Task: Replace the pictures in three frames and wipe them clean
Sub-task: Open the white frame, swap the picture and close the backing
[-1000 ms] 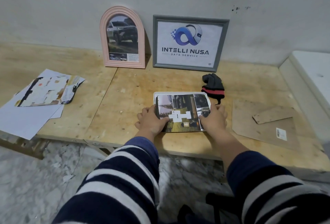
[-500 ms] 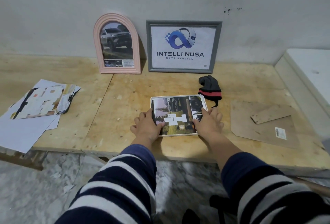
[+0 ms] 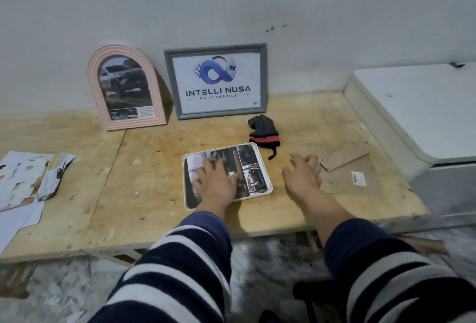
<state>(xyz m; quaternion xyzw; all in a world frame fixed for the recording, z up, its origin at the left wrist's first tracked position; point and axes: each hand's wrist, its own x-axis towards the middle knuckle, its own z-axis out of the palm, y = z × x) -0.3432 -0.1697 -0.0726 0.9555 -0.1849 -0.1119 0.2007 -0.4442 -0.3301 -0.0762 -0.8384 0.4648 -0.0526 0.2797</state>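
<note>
Frame flat on surface: light, stiff, glass fragile; grip side edges. Left hand presses flat; right hand loosely curled, empty.

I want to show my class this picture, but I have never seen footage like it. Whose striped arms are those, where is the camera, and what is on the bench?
There is no machine: a person wears a camera on the head, looking down at their own arms.

The left hand presses flat on a white-edged frame with a photo collage lying on the plywood bench. The right hand hovers beside it, loosely curled, with nothing in its grip.

Against the wall stand a pink arched frame with a car photo and a grey rectangular frame with a logo print. A black-and-red knitted glove, brown cardboard backings and loose papers also lie there.
</note>
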